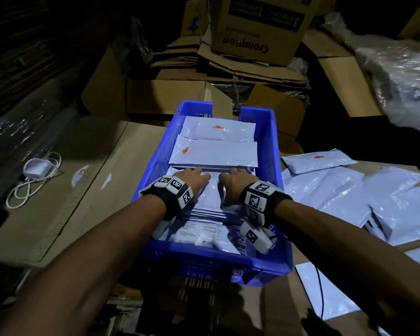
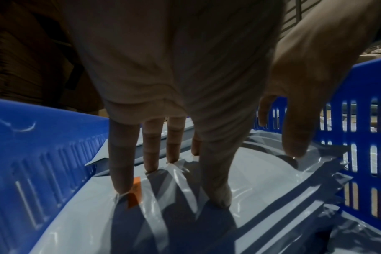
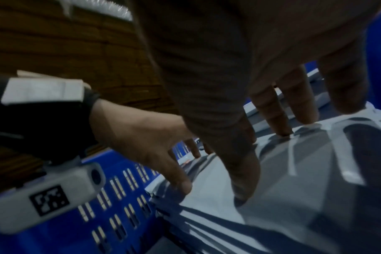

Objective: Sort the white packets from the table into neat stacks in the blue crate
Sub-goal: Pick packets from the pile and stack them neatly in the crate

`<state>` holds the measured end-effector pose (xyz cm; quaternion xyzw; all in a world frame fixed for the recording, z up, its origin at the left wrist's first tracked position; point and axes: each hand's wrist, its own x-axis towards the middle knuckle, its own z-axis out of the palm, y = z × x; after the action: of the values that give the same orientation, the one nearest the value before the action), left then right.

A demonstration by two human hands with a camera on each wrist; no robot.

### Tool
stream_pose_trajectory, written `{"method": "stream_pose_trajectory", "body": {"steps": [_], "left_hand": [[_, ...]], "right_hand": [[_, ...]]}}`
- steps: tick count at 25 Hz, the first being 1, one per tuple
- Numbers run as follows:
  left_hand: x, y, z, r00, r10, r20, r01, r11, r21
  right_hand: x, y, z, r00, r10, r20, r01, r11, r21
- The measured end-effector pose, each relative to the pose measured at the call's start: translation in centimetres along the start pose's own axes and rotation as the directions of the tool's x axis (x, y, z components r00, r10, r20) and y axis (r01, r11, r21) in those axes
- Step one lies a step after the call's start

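The blue crate [image 1: 268, 132] stands in the middle and holds white packets in three stacks. Both hands lie side by side on the top packet [image 1: 212, 194] of the nearest stack. My left hand [image 1: 194, 181] presses it with straight, spread fingers [image 2: 151, 154], beside an orange sticker [image 2: 134, 192]. My right hand [image 1: 230, 183] presses the same packet [image 3: 294, 189] with straight fingers [image 3: 270, 110]. Neither hand grips anything. A middle stack [image 1: 214, 154] and a far stack [image 1: 218, 129] lie beyond the fingertips. Several loose white packets [image 1: 349, 190] lie on the table to the right.
Cardboard boxes [image 1: 260, 27] are piled behind the crate, with crumpled plastic wrap [image 1: 403, 76] at the upper right. A white charger and cable [image 1: 38, 168] lie on flat cardboard [image 1: 83, 190] to the left. A black cable [image 1: 321, 287] crosses a packet at the lower right.
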<state>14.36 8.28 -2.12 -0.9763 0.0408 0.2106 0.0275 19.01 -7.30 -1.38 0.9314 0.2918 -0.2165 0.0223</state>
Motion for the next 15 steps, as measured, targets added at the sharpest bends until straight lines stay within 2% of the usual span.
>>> {"method": "stream_pose_trajectory", "body": {"steps": [3, 6, 9, 12, 15], "left_hand": [[0.0, -0.2, 0.2, 1.0, -0.003, -0.019, 0.003, 1.0, 0.003], [-0.1, -0.3, 0.6, 0.998, -0.009, -0.057, 0.01, 1.0, 0.021], [-0.4, -0.1, 0.3, 0.998, 0.015, -0.054, -0.01, 0.996, 0.092], [-0.7, 0.9, -0.4, 0.99, 0.124, -0.069, -0.111, 0.978, 0.174], [-0.5, 2.4, -0.6, 0.962, 0.263, -0.074, -0.238, 0.94, 0.245]], "right_hand": [[-0.1, -0.7, 0.3, 1.0, 0.0, 0.006, 0.0, 0.995, -0.096], [-0.3, -1.1, 0.2, 1.0, 0.001, -0.024, -0.004, 0.994, -0.107], [-1.2, -0.5, -2.4, 1.0, -0.021, -0.019, 0.02, 0.996, -0.084], [-3.6, 1.9, -6.5, 0.998, 0.01, -0.067, -0.009, 1.0, 0.006], [-6.3, 6.0, -7.3, 0.987, 0.051, -0.151, -0.049, 0.999, 0.02]]}}
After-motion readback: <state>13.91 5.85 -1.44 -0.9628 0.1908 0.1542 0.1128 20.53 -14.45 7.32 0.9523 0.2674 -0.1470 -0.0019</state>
